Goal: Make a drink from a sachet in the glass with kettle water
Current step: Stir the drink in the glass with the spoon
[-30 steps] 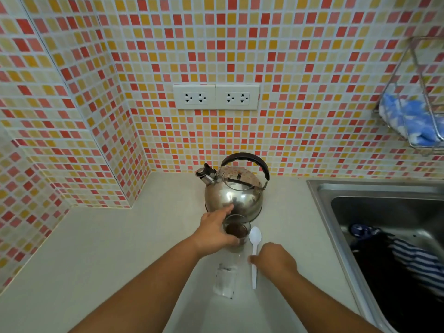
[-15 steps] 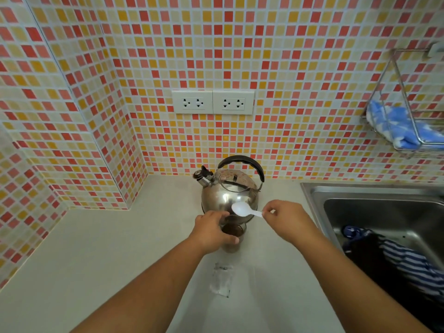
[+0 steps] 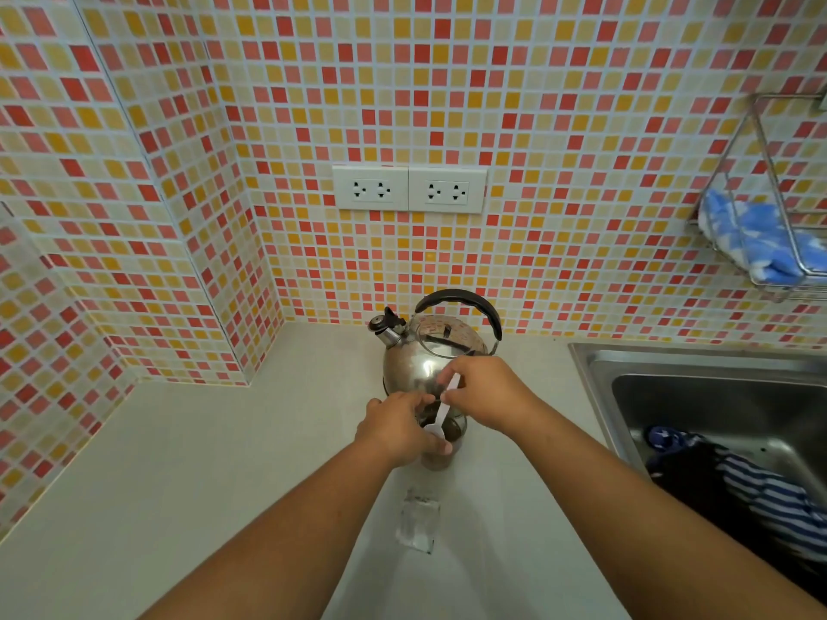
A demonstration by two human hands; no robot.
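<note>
A small clear glass (image 3: pixel 453 434) with dark brown drink stands on the pale counter, just in front of the steel kettle (image 3: pixel 425 360) with its black handle. My left hand (image 3: pixel 396 429) is wrapped around the glass from the left. My right hand (image 3: pixel 485 393) pinches the handle of a white plastic spoon (image 3: pixel 441 418), whose bowl dips down into the glass mouth. A torn clear sachet (image 3: pixel 418 523) lies flat on the counter, nearer to me than the glass.
A steel sink (image 3: pixel 698 387) at the right holds dark and striped cloth (image 3: pixel 760 498). A wire rack (image 3: pixel 769 226) with a blue cloth hangs on the tiled wall. Two white sockets (image 3: pixel 409 189) sit above the kettle. The counter (image 3: pixel 201 463) runs left to a tiled corner.
My right hand lifted the spoon off the counter, carried it over the glass and tipped its bowl down into the glass. My left hand stayed on the glass.
</note>
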